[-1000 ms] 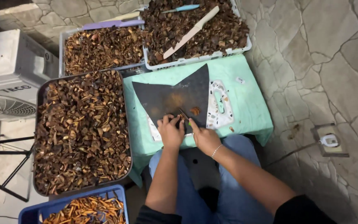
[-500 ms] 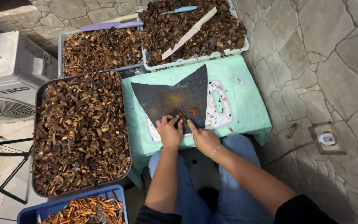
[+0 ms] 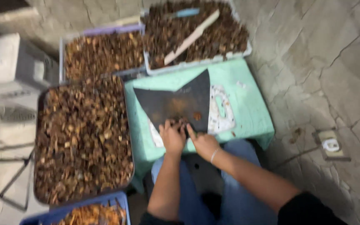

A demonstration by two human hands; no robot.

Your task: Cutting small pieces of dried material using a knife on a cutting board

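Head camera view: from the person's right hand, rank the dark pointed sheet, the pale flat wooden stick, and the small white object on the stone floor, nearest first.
From the right hand:
1. The dark pointed sheet, on the green table, touching the fingertips.
2. The small white object, far right on the stone floor.
3. The pale flat wooden stick, lying across the upper tray of brown pieces.

A small green table point(image 3: 246, 104) bears a dark sheet point(image 3: 176, 104) at centre and a white cutting board point(image 3: 221, 110) toward three o'clock.
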